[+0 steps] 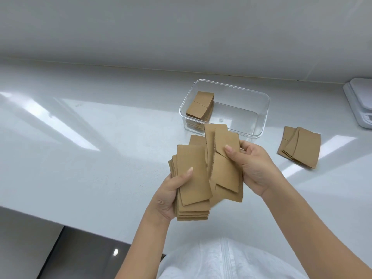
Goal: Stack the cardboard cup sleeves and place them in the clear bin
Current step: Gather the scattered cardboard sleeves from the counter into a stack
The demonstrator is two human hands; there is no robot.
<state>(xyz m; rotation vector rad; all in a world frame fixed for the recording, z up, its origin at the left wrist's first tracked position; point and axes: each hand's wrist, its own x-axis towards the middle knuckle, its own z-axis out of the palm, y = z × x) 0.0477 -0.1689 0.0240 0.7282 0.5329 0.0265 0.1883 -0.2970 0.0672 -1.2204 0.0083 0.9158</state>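
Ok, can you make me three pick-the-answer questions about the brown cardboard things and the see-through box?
1. Where is the loose pile of sleeves?
A. on the counter, right of the clear bin
B. inside the bin
C. on the floor

2. What colour are the sleeves?
A. white
B. brown
C. blue

3. What is the left hand doing?
A. resting flat on the counter
B. holding a stack of sleeves
C. lifting the bin

Answers: 1 A, the pile lies on the counter beside the bin. 2 B, all are plain brown cardboard. 3 B, its thumb presses on the stack, while the right hand holds more sleeves.
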